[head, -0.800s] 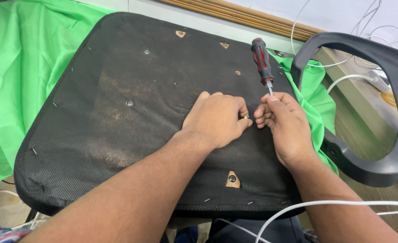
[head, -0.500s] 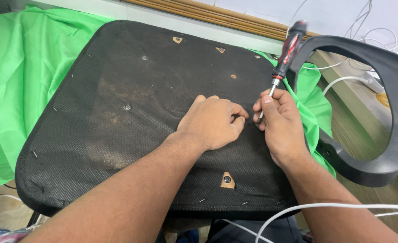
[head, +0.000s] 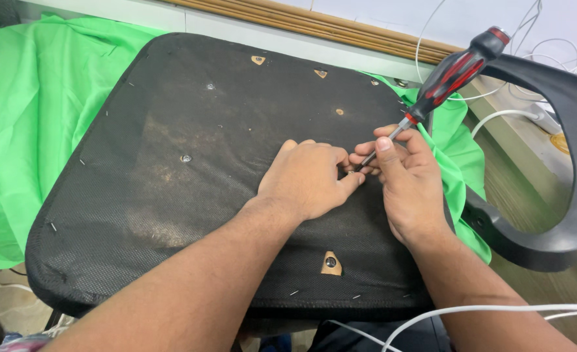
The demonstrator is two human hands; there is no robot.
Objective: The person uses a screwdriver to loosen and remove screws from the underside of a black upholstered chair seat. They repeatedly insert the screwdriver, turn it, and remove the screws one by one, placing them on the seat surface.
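Observation:
An upturned chair seat (head: 171, 169), covered in black fabric with several small screw holes, lies across a green cloth. My left hand (head: 308, 179) rests on the seat's right part with its fingers pinched together at a spot under the screwdriver's tip. My right hand (head: 409, 179) grips the metal shaft of a red and black screwdriver (head: 448, 75), which leans up and to the right with its tip down between my two hands. What the left fingers pinch is hidden.
A green cloth (head: 21, 124) covers the surface under the seat. A black curved armrest (head: 565, 169) lies at the right on a wooden top. White cables (head: 497, 309) run along the front and the back right. A wooden strip borders the far edge.
The screwdriver has swung from lying nearly flat on the seat to leaning steeply up and right. My right hand has slid down to its shaft. My left hand stays in place.

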